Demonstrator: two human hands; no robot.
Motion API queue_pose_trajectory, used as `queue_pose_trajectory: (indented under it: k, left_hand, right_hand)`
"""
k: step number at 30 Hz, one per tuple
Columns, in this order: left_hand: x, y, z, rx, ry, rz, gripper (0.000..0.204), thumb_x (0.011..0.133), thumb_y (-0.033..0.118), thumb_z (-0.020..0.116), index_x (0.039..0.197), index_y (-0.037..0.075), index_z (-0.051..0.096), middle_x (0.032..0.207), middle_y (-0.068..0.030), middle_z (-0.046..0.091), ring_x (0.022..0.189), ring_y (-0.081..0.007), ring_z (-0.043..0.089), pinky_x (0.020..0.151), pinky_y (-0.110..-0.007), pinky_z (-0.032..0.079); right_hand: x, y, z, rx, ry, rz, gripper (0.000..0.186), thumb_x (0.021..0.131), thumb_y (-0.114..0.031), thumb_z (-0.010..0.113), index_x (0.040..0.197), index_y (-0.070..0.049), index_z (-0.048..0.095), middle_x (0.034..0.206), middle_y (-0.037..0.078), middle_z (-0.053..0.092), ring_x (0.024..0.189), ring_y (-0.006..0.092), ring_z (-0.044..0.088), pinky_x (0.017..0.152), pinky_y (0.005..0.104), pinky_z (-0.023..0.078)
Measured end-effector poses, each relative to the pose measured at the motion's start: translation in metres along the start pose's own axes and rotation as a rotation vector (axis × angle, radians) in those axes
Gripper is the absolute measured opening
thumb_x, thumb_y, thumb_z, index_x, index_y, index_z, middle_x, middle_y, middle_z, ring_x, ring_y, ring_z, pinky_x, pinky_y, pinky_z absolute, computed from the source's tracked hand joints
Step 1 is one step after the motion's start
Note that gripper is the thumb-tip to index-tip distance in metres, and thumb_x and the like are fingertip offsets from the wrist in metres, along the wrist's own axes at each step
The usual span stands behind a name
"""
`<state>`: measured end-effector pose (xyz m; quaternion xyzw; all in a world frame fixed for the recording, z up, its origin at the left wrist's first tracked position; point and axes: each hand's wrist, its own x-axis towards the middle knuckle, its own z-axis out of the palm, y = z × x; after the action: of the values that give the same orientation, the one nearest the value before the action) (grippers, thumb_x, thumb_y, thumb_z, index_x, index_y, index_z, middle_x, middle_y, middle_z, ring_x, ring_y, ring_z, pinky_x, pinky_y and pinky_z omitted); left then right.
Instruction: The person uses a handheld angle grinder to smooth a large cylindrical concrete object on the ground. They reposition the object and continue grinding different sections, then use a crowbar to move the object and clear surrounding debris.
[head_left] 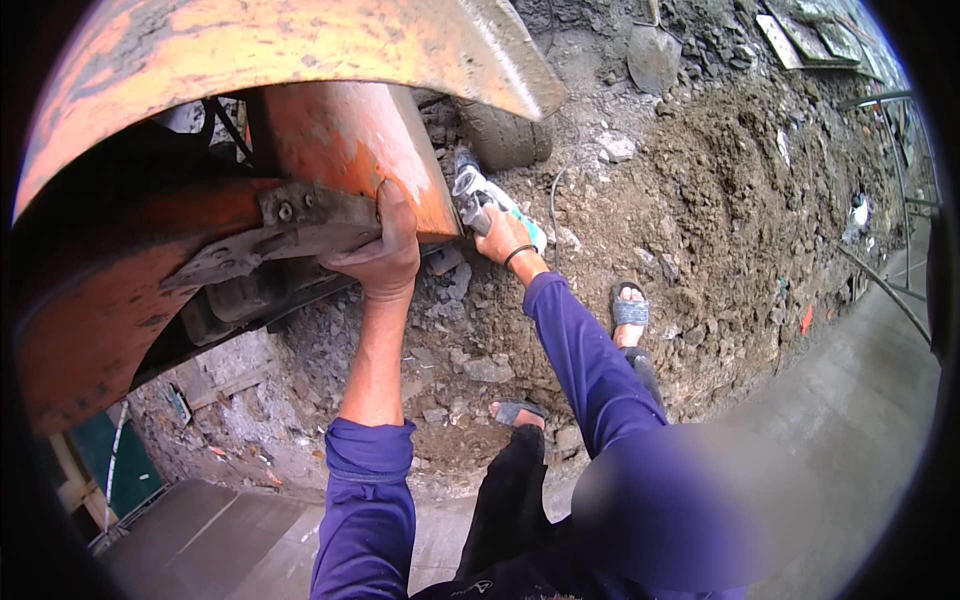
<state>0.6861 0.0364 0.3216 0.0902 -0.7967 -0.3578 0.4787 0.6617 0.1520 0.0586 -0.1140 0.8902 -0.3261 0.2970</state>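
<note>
My left hand [388, 255] is closed around the end of a worn steel plate [325, 213] bolted to an orange machine part. Its thumb lies up against a scuffed orange panel [355, 135], and its fingers curl under the plate, partly hidden. Just right of the panel's lower corner, my right hand [503, 237] grips a slim grey, white and teal object [492, 190]. It looks like a hand-held tool, but its exact kind is unclear. The object's far end points toward a mud-caked rounded part [505, 135].
A curved orange guard [300, 45] overhangs the upper left. Rubble and soil [720, 220] cover the ground, with a thin dark cable [554, 195] lying on it. A shovel blade [654, 58] rests at the back; metal rails [905, 230] stand at right. My sandalled feet [630, 308] are below.
</note>
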Motion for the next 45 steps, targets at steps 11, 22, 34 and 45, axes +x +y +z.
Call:
queue_pose_trajectory:
  k: [11, 22, 34, 45]
  left_hand:
    - [0.002, 0.011, -0.004, 0.039, -0.055, -0.086, 0.028, 0.087, 0.015, 0.081, 0.080, -0.006, 0.062, 0.075, -0.0040, 0.068, 0.067, -0.0103, 0.058, 0.061, -0.034, 0.048]
    - [-0.001, 0.017, -0.009, -0.022, -0.029, -0.054, 0.025, 0.095, 0.016, 0.073, 0.095, -0.010, 0.076, 0.088, -0.0074, 0.076, 0.077, -0.0144, 0.068, 0.072, -0.034, 0.052]
    - [-0.004, 0.013, -0.009, -0.005, -0.033, -0.087, 0.025, 0.096, 0.015, 0.070, 0.099, -0.008, 0.078, 0.086, -0.0044, 0.076, 0.076, -0.0122, 0.066, 0.072, -0.033, 0.051]
    - [-0.001, 0.015, -0.003, -0.114, 0.077, -0.072, 0.030, 0.085, 0.017, 0.081, 0.074, -0.006, 0.065, 0.073, -0.0018, 0.067, 0.066, -0.0093, 0.058, 0.060, -0.033, 0.046]
  right_hand:
    - [0.000, 0.011, 0.021, 0.010, 0.131, -0.056, 0.044, 0.081, -0.030, 0.077, 0.116, -0.007, 0.063, 0.105, 0.027, 0.074, 0.103, 0.0463, 0.071, 0.092, 0.0542, 0.057]
    - [0.007, 0.015, 0.023, -0.022, 0.171, -0.077, 0.042, 0.082, -0.032, 0.076, 0.114, -0.008, 0.065, 0.101, 0.027, 0.074, 0.100, 0.0464, 0.072, 0.092, 0.0547, 0.057]
    - [0.013, 0.011, 0.022, -0.072, 0.084, -0.085, 0.040, 0.083, -0.031, 0.074, 0.115, -0.009, 0.065, 0.107, 0.026, 0.074, 0.105, 0.0453, 0.071, 0.093, 0.0554, 0.057]
    - [0.062, -0.024, -0.034, -0.053, -0.008, -0.115, 0.044, 0.080, -0.022, 0.070, 0.120, -0.004, 0.072, 0.120, 0.027, 0.073, 0.115, 0.0425, 0.069, 0.101, 0.0494, 0.056]
